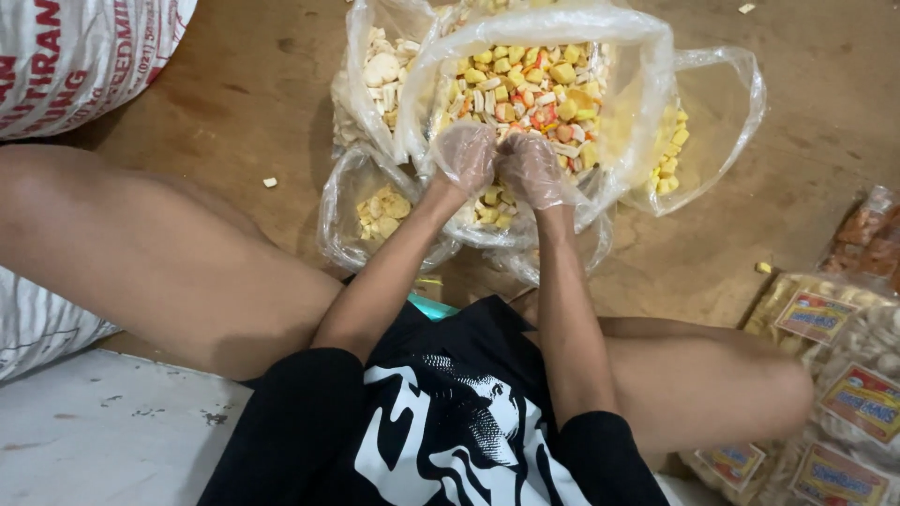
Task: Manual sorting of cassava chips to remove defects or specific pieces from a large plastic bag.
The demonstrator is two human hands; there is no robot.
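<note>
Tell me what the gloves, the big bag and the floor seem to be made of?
Gloves on the left hand and right hand: thin clear plastic film, loose and crinkled, skin showing through. Big bag: clear glossy plastic; the mixed snack pieces show through it. Floor: looks like matt brown wood or board, scuffed.

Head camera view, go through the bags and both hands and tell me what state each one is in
Large clear bag: open, full of mixed yellow, white and orange crackers.
Left hand: in a clear plastic glove, closed on the large bag's near rim.
Right hand: gloved, closed on the same rim.
White-cracker bag: open.
Small bag: open, a few pale yellow pieces.
Yellow-piece bag: open, part filled.
Labelled packets: look sealed, stacked.
</note>
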